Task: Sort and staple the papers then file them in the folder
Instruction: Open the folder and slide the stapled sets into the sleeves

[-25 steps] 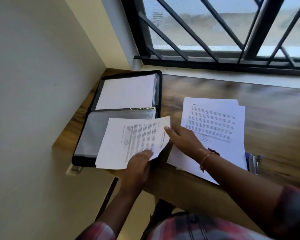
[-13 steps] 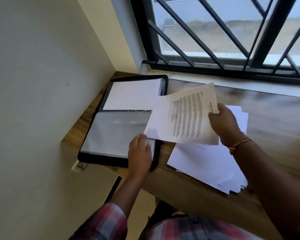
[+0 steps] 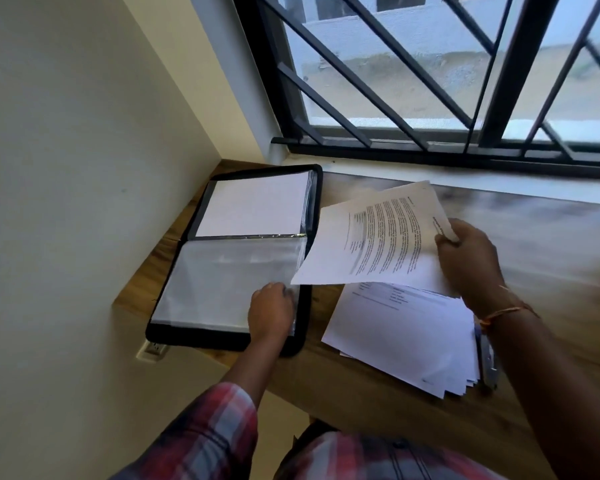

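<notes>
Pinching the right-hand edge of the printed sheet (image 3: 378,244), the fingers (image 3: 445,239) of your right hand (image 3: 468,263) are pressed together on the paper near its far corner. Sheet is held off the tabletop (image 3: 534,230), tilted, with its free left end hanging over the right margin of the folder (image 3: 232,341). Cannot tell whether this is one leaf or a stapled set; no staple resolves.

Left hand (image 3: 271,311): fingers curled round the right-hand edge of the clear sleeve (image 3: 215,282) on the folder's near half, probably at the sleeve's opening. Whether the film is actually lifted apart is hidden under the hand.

Folder lies open and flat against the wall (image 3: 66,168), in the corner below the window. Its far half already carries a white page under plastic. Loose stack (image 3: 406,336) lies fanned on the tabletop just right of the folder, below the held sheet. Stapler (image 3: 488,358) lies beside the stack's right edge, mostly hidden by your right forearm.

Handling, judged: paper is light and limp, so a single edge pinch lets the free end sag and curl, and it will likely catch on the sleeve's lip. Take hold nearer the middle of the trailing edge and lead with one corner. Sleeve film looks thin, slick and clingy; hold the upper layer alone, close to the opening, to avoid creasing it.
</notes>
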### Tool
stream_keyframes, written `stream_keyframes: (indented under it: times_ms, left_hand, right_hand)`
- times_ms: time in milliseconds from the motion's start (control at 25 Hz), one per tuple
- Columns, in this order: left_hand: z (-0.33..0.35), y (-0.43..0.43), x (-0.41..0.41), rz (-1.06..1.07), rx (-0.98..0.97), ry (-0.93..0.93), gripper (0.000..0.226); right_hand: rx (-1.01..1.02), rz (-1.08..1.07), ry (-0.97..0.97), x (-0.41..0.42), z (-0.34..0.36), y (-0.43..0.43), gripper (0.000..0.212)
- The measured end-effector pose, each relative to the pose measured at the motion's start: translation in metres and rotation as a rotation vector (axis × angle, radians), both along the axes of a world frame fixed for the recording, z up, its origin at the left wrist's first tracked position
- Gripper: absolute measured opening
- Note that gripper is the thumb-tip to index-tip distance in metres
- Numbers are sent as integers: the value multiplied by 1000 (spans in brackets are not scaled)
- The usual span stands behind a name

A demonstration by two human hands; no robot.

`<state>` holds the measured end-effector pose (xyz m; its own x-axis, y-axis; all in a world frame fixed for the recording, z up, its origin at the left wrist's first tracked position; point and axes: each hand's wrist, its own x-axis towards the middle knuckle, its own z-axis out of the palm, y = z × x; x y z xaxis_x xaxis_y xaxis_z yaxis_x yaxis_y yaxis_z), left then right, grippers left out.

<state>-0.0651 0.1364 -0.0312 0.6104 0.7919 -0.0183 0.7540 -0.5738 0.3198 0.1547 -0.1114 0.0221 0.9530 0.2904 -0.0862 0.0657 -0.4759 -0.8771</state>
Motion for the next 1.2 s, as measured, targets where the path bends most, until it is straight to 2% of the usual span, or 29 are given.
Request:
stream_keyframes:
  times_ms: [80, 280, 480, 640, 760, 920, 1040, 1200]
  left_hand:
    - [5, -1, 3, 17, 15, 44, 23]
    - [14, 12, 4, 83, -81, -16, 19]
    - [29, 20, 2, 220, -122, -162, 9]
    - [35, 15, -2, 197, -110, -186, 6]
    - [40, 5, -3, 185, -77, -178, 10]
    - [40, -11, -13, 68, -64, -261, 14]
    - [41, -17, -19, 32, 34, -275, 16]
    - [46, -19, -20, 76, -53, -342, 17]
  right_hand:
    - [7, 56, 28, 6, 5, -4, 31]
    - [58, 221, 192, 22, 14, -16, 20]
    - [-7, 332, 350, 42, -8, -18, 11]
    - [-135, 398, 382, 48, -26, -9, 7]
    - [-161, 359, 371, 50, -30, -1, 6]
    - [-69, 280, 378, 49, -30, 5, 14]
    - [31, 289, 428, 47, -24, 2, 20]
    - [0, 306, 418, 47, -24, 4, 20]
